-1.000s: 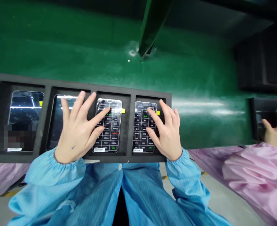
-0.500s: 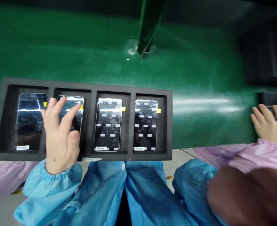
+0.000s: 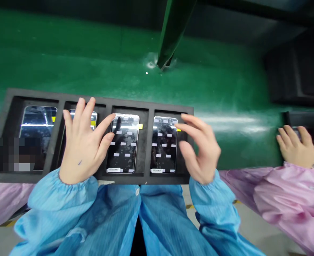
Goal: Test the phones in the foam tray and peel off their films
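Note:
A dark foam tray (image 3: 148, 142) with several compartments lies across the bench, a smartphone in each one shown. My left hand (image 3: 84, 142), fingers spread, is over the second phone (image 3: 94, 119) from the left and hides most of it. Its index finger reaches the top left corner of the third phone (image 3: 123, 145), which bears small white labels and a yellow tab. Over the right end of the tray, my right hand (image 3: 201, 145) has its fingers curved and apart. Its fingertips are at the yellow tab (image 3: 178, 129) of the rightmost phone (image 3: 163, 145); whether they touch it I cannot tell.
The bench top (image 3: 106, 74) is green, with a green post (image 3: 173, 35) rising behind the tray. At right, a co-worker's hand (image 3: 297, 145) in a pink sleeve rests by another dark tray (image 3: 290, 119). Dark boxes (image 3: 293, 74) stand at the back right.
My left hand has shifted right towards the third phone, its fingers spreading. My right hand, blurred low on the right before, has come up to the rightmost phone.

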`<state>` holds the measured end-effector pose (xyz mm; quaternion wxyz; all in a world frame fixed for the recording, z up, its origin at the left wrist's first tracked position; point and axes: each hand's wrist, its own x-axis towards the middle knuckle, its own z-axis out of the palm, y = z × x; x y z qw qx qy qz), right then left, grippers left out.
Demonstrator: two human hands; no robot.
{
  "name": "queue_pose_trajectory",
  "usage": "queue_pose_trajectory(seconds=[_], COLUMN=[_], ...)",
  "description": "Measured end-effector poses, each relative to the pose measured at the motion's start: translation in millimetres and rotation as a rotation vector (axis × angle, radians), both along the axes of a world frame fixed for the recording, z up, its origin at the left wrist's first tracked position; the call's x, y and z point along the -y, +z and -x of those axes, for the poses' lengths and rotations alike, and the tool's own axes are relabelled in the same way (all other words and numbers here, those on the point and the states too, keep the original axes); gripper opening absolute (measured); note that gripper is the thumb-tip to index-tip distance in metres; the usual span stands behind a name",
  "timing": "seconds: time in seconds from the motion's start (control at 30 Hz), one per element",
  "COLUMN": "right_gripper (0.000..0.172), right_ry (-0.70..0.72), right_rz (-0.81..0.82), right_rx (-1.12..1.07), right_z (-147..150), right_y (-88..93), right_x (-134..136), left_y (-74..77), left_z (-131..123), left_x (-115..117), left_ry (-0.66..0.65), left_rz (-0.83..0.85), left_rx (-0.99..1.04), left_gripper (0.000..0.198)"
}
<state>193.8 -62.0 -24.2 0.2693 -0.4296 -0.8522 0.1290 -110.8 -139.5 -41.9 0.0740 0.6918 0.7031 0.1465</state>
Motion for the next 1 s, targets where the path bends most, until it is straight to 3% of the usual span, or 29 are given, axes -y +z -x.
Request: queue_pose_trajectory(seconds=[0.07, 0.13, 0.3, 0.53, 0.8, 1.0], right_gripper=[0.036, 0.035, 0.035, 0.038, 0.033, 0.028], right_ry=[-0.031, -0.013, 0.06, 0.082, -0.071, -0.134], right_rz=[-0.057, -0.062, -0.046, -0.038, -0.138, -0.153], right_rx=[0.077, 0.164, 0.303, 0.373, 0.172, 0.134], right_z=[42.0, 51.3, 40.6, 47.8, 33.2, 25.2], right_y=[-12.5, -23.4, -27.7, -27.7, -23.2, -27.7], right_x=[4.7, 1.5, -6.3, -4.5, 2.5, 6.8], left_y=[-3.7, -7.3, -10.0, -5.9, -5.2, -3.2], left_z=[1.1, 2.7, 4.4, 2.1, -1.5, -11.2], left_x=[-2.1, -1.9, 0.3, -0.1, -1.5, -5.9], left_ry=[-0.004, -0.01, -0.028, -0.011, -0.006, -0.103], left_rz=[-0.007, -0.026, -0.084, -0.029, -0.013, 0.028], left_rx=[-0.007, -0.002, -0.002, -0.036, -0.023, -0.056], left_gripper=[0.044, 0.044, 0.044, 0.047, 0.049, 0.051])
